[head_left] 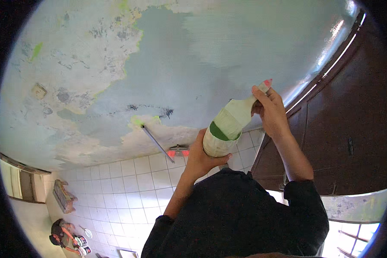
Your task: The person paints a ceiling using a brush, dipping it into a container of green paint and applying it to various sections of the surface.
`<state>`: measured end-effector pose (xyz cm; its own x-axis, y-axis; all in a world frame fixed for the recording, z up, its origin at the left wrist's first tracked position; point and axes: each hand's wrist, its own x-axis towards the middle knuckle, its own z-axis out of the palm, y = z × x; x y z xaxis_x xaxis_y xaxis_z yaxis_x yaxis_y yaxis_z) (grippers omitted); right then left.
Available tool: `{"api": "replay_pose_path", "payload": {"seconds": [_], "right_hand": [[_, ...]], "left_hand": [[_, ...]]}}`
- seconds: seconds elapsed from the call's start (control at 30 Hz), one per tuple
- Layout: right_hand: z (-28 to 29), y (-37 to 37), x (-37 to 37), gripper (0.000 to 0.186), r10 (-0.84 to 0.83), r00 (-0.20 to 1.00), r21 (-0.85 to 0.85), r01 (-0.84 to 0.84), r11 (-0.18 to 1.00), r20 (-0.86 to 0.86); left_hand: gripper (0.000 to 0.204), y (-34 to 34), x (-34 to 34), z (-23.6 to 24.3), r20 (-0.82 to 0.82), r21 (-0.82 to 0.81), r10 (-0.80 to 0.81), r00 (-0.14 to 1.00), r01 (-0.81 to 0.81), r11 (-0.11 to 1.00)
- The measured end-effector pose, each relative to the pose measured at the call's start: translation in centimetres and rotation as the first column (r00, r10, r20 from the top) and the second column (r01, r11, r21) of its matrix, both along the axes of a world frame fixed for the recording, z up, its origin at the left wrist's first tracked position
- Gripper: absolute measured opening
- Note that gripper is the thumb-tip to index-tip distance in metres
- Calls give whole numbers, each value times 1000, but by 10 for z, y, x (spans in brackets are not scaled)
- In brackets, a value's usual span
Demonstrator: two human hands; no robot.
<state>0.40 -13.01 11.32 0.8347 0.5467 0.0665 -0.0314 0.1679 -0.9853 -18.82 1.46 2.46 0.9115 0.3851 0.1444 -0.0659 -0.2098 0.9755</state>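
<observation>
My left hand (201, 158) is wrapped round a paint-smeared cup (219, 145), which is tilted in front of my chest. Green shows on the inside of the cup. Between the fingers of my right hand (271, 112) is the handle of a wide paintbrush (241, 111); the handle has a red tip. Pale green paint coats the brush, and its bristle end reaches into the mouth of the cup. How deep the bristles go is hidden by the near wall of the cup.
Ahead stands a patchy blue-grey wall (167, 56) with peeling areas. A dark brown door (339, 124) is on the right. On the tiled floor (131, 182) are a pole (158, 144) and a red broom-like head (178, 152). At lower left, another person (63, 232) bends over white buckets (80, 241).
</observation>
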Motion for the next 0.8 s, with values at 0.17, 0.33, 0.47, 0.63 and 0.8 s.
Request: {"api": "replay_pose_path", "payload": {"seconds": [0.17,0.33,0.47,0.63,0.8], "right_hand": [[-34,6,4,22,-3,963,58,20,998,-268],[-53,11,-8,17,178,858,210,-84,974,-482],[-48,19,-27,20,201,847,276,-67,959,-492],[-59,25,-35,25,260,842,398,-59,916,-474],[-20,36,-22,25,216,922,492,-33,870,-321]], "left_hand": [[87,7,-9,2,-11,-18,-16,1000,16,1000],[89,14,-20,6,-47,26,-11,999,12,1000],[92,19,-25,6,-11,-82,-35,999,34,996],[89,26,-32,6,-85,150,55,995,-41,988],[85,30,-21,4,4,94,26,1000,-26,995]]}}
